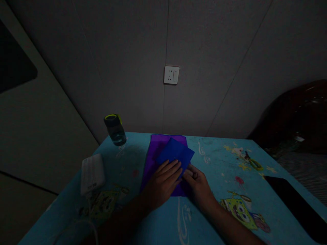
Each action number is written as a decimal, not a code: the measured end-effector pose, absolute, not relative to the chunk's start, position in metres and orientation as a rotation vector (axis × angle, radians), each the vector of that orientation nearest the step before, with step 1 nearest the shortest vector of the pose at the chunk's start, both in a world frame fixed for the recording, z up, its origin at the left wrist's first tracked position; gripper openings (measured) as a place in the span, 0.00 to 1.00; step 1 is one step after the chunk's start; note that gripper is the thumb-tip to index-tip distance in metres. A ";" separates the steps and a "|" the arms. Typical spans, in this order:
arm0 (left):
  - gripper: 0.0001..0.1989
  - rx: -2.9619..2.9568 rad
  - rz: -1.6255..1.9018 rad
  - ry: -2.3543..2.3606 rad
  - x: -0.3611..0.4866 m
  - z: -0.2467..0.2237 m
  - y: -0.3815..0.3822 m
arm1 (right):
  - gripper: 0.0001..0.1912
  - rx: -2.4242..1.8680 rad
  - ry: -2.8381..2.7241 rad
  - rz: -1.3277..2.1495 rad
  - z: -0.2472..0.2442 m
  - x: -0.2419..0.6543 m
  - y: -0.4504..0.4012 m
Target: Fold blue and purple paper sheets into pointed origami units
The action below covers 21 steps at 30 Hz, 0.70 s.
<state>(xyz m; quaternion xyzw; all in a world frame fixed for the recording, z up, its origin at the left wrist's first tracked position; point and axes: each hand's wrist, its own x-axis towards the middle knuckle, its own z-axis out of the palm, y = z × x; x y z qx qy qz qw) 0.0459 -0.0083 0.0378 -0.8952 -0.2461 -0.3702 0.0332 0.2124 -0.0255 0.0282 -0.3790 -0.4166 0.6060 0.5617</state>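
Note:
A blue sheet of paper [176,149] lies turned at an angle on top of a larger purple sheet [150,170]. My left hand [166,177] rests on the blue paper with its fingers stretched out flat. At the lower right edge of that paper, the fingers of my right hand [195,178] are curled in a pinch on its corner. The fingertips there are partly hidden in the dim light.
A clear bottle [116,131] with a dark top stands at the back left. Nearer me is a white power bank [92,173] with a cable [89,204]. A long black flat object [293,204] lies at the right on the blue patterned tablecloth [219,163]. Behind rises a wall with a socket [171,75].

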 end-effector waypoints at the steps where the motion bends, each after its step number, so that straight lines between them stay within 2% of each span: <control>1: 0.17 -2.771 -1.097 -0.770 0.046 0.039 -0.008 | 0.21 -0.871 -0.953 1.456 0.028 0.213 -0.025; 8: 0.21 -2.933 -1.022 -0.849 0.043 0.030 -0.009 | 0.14 -0.885 -0.890 1.455 0.019 0.218 -0.022; 12: 0.21 -2.888 -1.380 -0.930 0.040 0.022 -0.006 | 0.15 -0.966 -0.962 1.451 0.016 0.225 -0.019; 17: 0.16 -2.569 -1.840 -1.463 0.038 0.025 0.001 | 0.17 -1.032 -0.996 1.455 0.017 0.236 -0.021; 21: 0.15 -2.699 -2.048 -1.839 0.037 0.030 0.002 | 0.18 -1.069 -1.058 1.461 0.018 0.238 -0.022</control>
